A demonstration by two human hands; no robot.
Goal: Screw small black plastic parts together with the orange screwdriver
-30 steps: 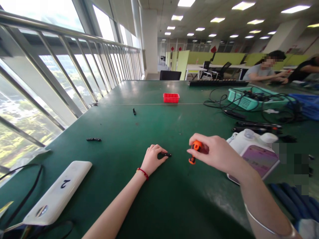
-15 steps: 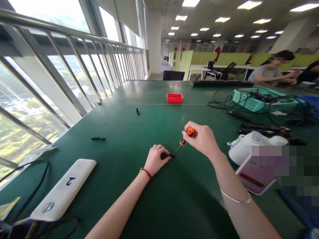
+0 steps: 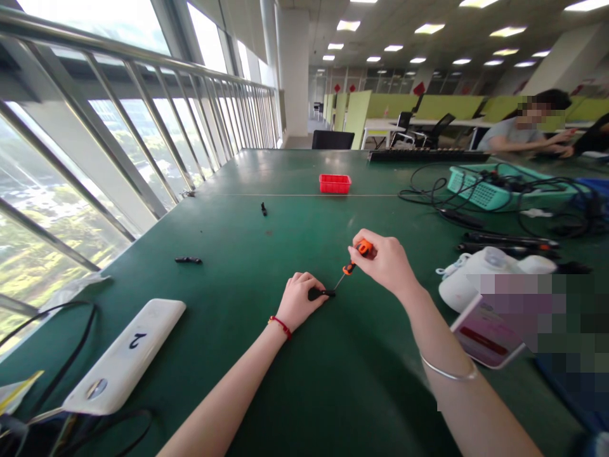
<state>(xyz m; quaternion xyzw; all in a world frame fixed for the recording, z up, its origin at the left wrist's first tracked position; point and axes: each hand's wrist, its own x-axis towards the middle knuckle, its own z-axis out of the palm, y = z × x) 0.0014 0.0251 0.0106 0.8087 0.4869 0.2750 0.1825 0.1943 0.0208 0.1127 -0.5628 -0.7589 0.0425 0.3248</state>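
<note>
We pinched black part [image 3: 323, 293] in left hand [image 3: 299, 298], long axis pointing rightward; right hand [image 3: 389, 261] gripped screwdriver [image 3: 349, 269] above part's outer end

From the screwdriver [image 3: 364, 247], you have open desk [image 3: 304, 235] straight ahead to the red bin [image 3: 335, 184], and more bare surface on its near side, between your forearms. Just left of it, your left hand [image 3: 299, 298] and the black part [image 3: 327, 292] block a low pass; well left lie a black rod [image 3: 188, 260] and a white oblong device [image 3: 128, 355]. Right of it, your right forearm [image 3: 432, 330], then the white jug [image 3: 461, 285], stand in your way; farther off, cables [image 3: 423, 198] spill from the teal basket [image 3: 478, 192].
</note>
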